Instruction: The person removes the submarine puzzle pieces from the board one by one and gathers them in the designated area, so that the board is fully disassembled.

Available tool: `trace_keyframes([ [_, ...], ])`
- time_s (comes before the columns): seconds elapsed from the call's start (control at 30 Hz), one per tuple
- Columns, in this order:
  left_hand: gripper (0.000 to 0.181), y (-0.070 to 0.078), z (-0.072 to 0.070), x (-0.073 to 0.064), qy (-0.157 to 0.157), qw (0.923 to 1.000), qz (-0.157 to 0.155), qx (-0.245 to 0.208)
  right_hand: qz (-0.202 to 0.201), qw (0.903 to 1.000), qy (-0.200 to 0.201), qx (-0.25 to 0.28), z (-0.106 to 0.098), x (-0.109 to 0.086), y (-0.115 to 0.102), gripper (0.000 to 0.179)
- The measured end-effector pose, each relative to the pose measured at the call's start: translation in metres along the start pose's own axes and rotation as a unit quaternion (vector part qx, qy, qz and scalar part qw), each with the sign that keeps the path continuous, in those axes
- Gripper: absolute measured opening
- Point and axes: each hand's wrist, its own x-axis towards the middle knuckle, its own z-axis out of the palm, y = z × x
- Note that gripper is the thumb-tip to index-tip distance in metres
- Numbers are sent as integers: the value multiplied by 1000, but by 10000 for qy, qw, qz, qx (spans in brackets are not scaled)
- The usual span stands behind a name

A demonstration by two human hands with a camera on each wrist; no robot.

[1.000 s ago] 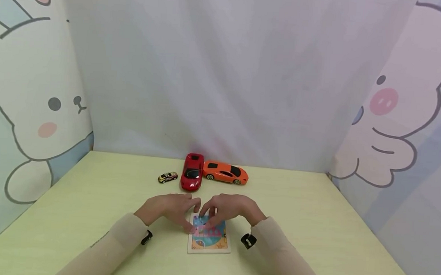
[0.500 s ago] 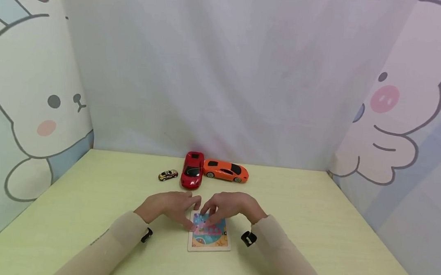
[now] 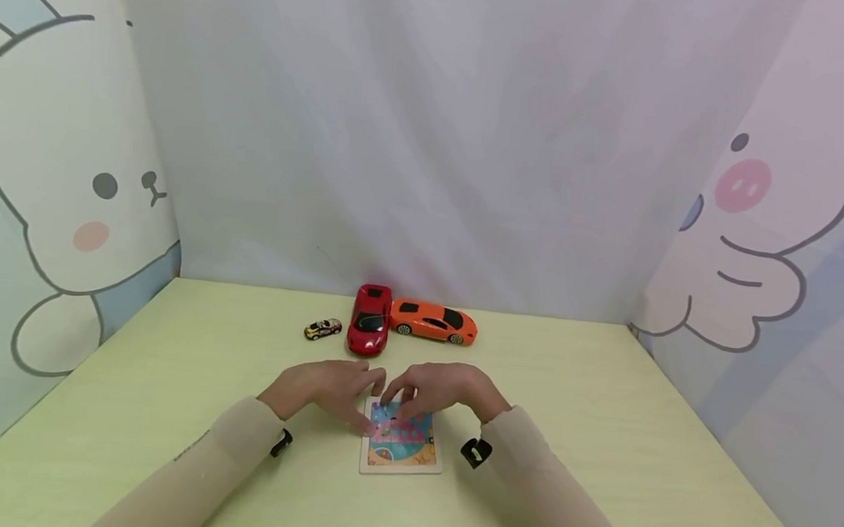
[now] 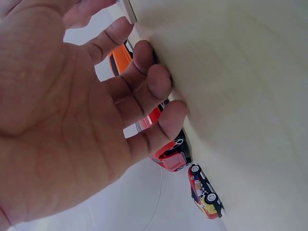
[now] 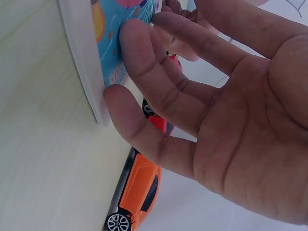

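Observation:
A flat white-framed board with a colourful sea picture [image 3: 401, 453] lies on the table. Curved cut-like lines cross its blue area in the right wrist view. My left hand [image 3: 333, 388] arches over its upper left side; the thumb touches the picture near the left edge, and the other fingers bend loosely beside the board's corner. From the other side my right hand [image 3: 441, 387] reaches over the upper right part, its fingertips resting on the picture and frame. Nothing gripped shows in either palm. My hands cover part of the board's upper area.
Behind the hands stand a red toy car [image 3: 369, 321], an orange toy car [image 3: 433, 322] touching it, and a small yellow-and-black toy car [image 3: 322, 329] to their left. A pale curtain [image 3: 413, 137] rises at the table's [image 3: 563, 427] back edge, with cartoon-printed panels at both sides.
The whole scene has shifted slightly upward in the head view. Both hands and the board keep nearly the same places relative to each other; the fingers move only slightly.

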Motion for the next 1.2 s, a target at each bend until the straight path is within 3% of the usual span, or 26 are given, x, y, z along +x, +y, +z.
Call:
trace_keyframes([
  [0.27, 50, -1, -1, 0, 0, 10000, 8, -53, -17, 9996, -70, 256, 0, 1, 2, 32],
  [0.6, 55, -1, 0, 0, 15, 10000, -25, 13, -175, 9982, 116, 554, 7, 5, 0, 34],
  [0.83, 65, -2, 2, 1, 17, 9999, -93, -54, -114, 9988, 357, 304, 17, 14, 4, 37],
  [1.2, 59, -2, 1, 0, -32, 9998, -98, -161, 69, 9988, 477, 69, 19, 17, 0, 32],
])
